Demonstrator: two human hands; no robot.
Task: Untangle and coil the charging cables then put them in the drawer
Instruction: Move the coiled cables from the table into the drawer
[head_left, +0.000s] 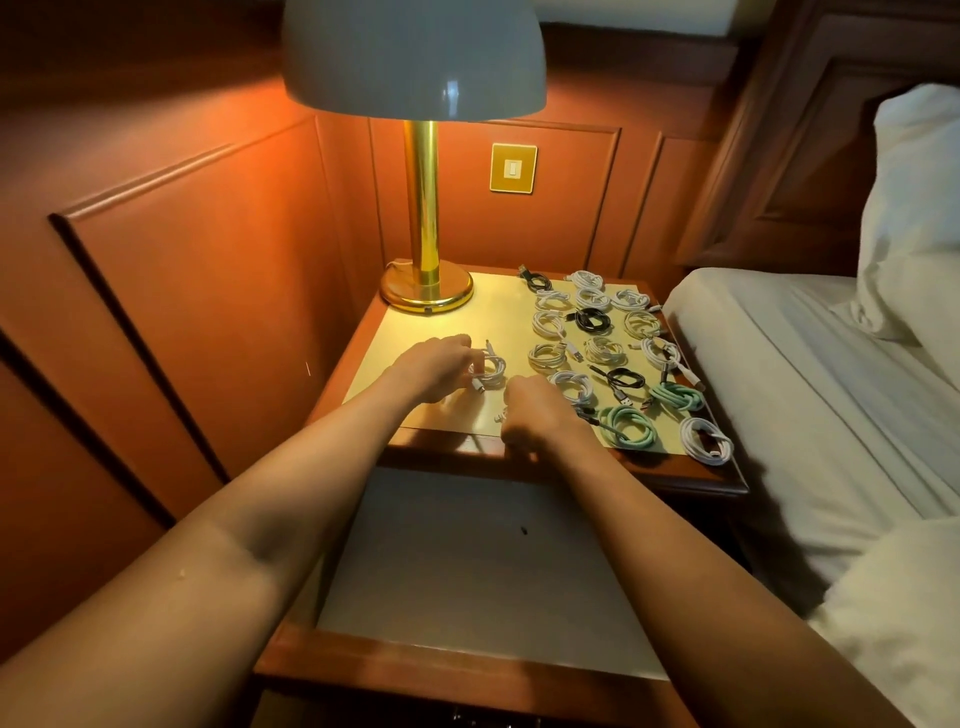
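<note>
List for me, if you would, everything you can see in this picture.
lamp: one, white shade, brass stem, nightstand's back left
wall switch: one, gold plate, behind the lamp
nightstand: one, reddish wood, pale top, beside the bed
drawer: one, pale inside, pulled open below the top
white coils: about eleven, right half of the top
black coils: three, among them
green coils: two, front right
separate white coil: one, mid-top
bed: one, white sheets, right
pillow: one, white, on the bed
left hand: fingers holding the separate white coil
right hand: fingers curled, front edge; contents hidden
</note>
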